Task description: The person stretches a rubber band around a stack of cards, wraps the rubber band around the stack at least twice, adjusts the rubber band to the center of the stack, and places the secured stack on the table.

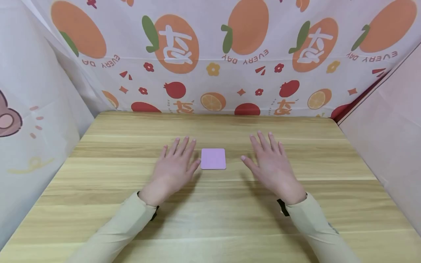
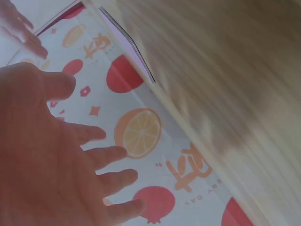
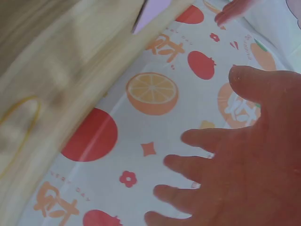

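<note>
A thin lilac square with rounded corners [image 1: 213, 159] lies flat on the wooden table [image 1: 210, 219] between the two hands. Seen edge-on in the left wrist view, the lilac square [image 2: 129, 44] shows dark lines along its side, like thin layers. My left hand [image 1: 172, 166] is held palm down with its fingers spread, its thumb tip close beside the square's left edge. To the square's right, and farther from it, my right hand [image 1: 273, 170] is also palm down with spread fingers. Neither hand holds anything; both cast shadows on the wood.
Behind the table hangs a white cloth [image 1: 204, 80] printed with oranges and red fruit. Pale cloths also border the left side [image 1: 36, 109] and the right side [image 1: 394, 120]. Dark bands [image 1: 283, 207] show at the sleeve cuffs.
</note>
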Motion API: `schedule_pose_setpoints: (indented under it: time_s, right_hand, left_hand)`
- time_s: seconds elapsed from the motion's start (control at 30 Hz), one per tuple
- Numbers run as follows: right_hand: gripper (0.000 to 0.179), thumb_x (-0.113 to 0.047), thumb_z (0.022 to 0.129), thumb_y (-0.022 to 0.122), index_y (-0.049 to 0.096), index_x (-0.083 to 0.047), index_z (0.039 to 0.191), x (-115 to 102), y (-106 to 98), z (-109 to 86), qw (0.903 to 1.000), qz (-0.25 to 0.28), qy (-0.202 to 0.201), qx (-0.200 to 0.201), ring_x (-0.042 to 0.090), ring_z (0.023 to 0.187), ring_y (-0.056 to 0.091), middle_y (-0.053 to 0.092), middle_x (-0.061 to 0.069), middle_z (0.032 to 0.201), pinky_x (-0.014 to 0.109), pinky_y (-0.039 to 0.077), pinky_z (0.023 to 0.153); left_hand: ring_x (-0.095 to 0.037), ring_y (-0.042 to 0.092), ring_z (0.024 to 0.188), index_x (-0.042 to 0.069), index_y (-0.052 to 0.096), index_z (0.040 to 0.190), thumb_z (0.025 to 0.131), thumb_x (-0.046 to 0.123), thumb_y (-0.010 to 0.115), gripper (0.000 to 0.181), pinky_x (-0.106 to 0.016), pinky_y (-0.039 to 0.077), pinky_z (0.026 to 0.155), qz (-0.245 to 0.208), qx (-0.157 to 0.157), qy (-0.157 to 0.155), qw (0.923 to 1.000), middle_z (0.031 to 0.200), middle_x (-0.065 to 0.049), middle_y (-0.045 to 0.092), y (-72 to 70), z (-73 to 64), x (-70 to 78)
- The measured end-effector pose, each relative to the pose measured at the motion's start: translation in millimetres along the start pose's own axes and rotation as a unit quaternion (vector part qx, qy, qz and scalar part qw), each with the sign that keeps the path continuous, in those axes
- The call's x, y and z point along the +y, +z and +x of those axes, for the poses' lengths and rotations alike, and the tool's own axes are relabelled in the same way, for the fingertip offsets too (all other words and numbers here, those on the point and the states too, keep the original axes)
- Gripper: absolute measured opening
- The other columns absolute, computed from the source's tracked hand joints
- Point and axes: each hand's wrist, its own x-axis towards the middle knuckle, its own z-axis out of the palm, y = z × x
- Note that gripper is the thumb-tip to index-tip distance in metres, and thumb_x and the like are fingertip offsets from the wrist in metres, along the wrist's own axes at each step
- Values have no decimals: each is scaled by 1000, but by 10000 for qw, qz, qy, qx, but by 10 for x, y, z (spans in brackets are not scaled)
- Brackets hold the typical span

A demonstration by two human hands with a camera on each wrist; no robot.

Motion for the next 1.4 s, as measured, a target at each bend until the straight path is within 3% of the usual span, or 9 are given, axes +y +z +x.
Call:
schedule_pose_setpoints:
  time_s: [0.2,0.37,0.47,0.57,0.67,0.77,0.93,1.2,1.4]
  right_hand:
    - [74,-57,99,43,25,-14,156,78,28,11,9992,-17,-227,320,36,148,7,18,11,162,56,9,116]
    - [70,-49,100,50,31,-10,154,185,26,36,9961,125,-568,663,37,147,14,25,13,159,54,12,116]
    - [64,-41,100,54,35,-8,152,272,22,55,9923,326,-833,862,36,145,18,29,14,157,53,14,116]
    - [59,-34,100,57,38,-10,150,360,28,65,9874,674,-1093,927,32,145,21,30,11,157,52,19,115]
    - [56,-31,100,58,39,-14,150,442,45,73,9815,1116,-1311,839,26,144,22,29,5,158,50,26,113]
    - [53,-28,101,57,41,-17,150,520,56,82,9738,1620,-1411,750,23,144,24,29,2,157,50,30,111]
    - [49,-21,100,59,46,-14,147,662,65,104,9630,2171,-1413,745,27,142,29,36,4,154,53,31,109]
    - [39,-15,95,66,59,-12,134,901,144,147,9639,2226,-1260,744,28,132,44,52,7,139,53,36,106]
    - [35,-12,96,66,61,-9,131,1074,210,177,9663,2215,-1200,531,29,126,49,55,9,135,53,43,100]
  left_hand:
    - [-34,10,148,14,20,157,102,49,42,69,-63,9,114,-258,-26,304,9992,162,-10,17,-48,32,-107]
    - [-34,17,146,11,26,156,101,43,51,69,-63,17,112,-654,57,794,9947,160,-12,24,-39,111,-198]
    - [-33,25,144,9,31,154,97,36,62,70,-58,23,112,-1161,56,1204,9859,157,-12,30,-38,176,-252]
    - [-31,30,142,8,35,152,92,27,71,73,-52,27,112,-1838,-175,1509,9712,155,-10,34,-51,248,-299]
    - [-26,30,142,10,36,152,90,24,74,74,-48,29,113,-2384,-583,1480,9580,155,-6,34,-76,306,-332]
    - [-24,31,142,12,38,151,90,23,74,72,-46,29,113,-2644,-852,1335,9513,154,-4,36,-91,359,-357]
    - [-24,37,138,11,43,147,88,21,76,69,-46,31,112,-2724,-1035,1254,9484,148,-5,44,-67,458,-380]
    - [-27,42,133,6,46,144,83,16,80,71,-48,33,110,-2830,-1435,1422,9376,145,-8,48,35,655,-446]
    - [-29,50,124,-1,50,139,81,15,81,67,-46,39,106,-2609,-1472,1455,9429,137,-14,54,32,752,-449]
